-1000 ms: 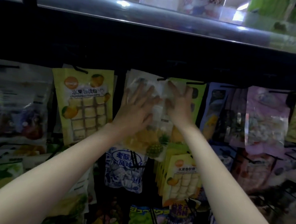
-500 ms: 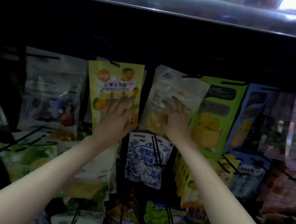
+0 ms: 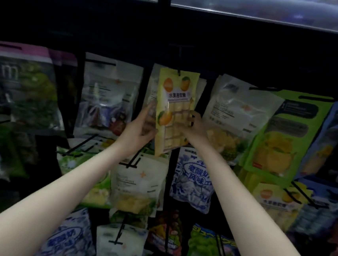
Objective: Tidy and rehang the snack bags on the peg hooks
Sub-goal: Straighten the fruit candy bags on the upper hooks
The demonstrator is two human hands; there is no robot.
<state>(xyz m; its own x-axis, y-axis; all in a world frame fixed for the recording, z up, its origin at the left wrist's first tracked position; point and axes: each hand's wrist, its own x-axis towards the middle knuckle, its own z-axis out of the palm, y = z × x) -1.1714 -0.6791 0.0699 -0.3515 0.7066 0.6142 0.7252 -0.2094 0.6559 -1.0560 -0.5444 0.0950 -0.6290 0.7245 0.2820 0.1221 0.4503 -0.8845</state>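
Observation:
A yellow snack bag (image 3: 175, 99) printed with oranges and pale cubes hangs from a black peg hook (image 3: 178, 72) in the top row, tilted slightly. My left hand (image 3: 142, 128) holds its left edge, fingers behind the bag. On its right edge my right hand (image 3: 195, 126) grips it, fingertips curled over the front. A white pouch (image 3: 235, 115) with yellow fruit hangs just to the right. Another white pouch (image 3: 107, 97) hangs to the left.
A green bag (image 3: 282, 138) and a blue bag (image 3: 332, 139) hang further right. Lower rows hold a blue-and-white pouch (image 3: 193, 184), a white pouch (image 3: 137, 188) and several more on protruding black pegs. A dark shelf edge (image 3: 257, 14) runs overhead.
The view has swung left. Both hands left the white pouch and moved onto the yellow orange bag, which they now hold by its two side edges.

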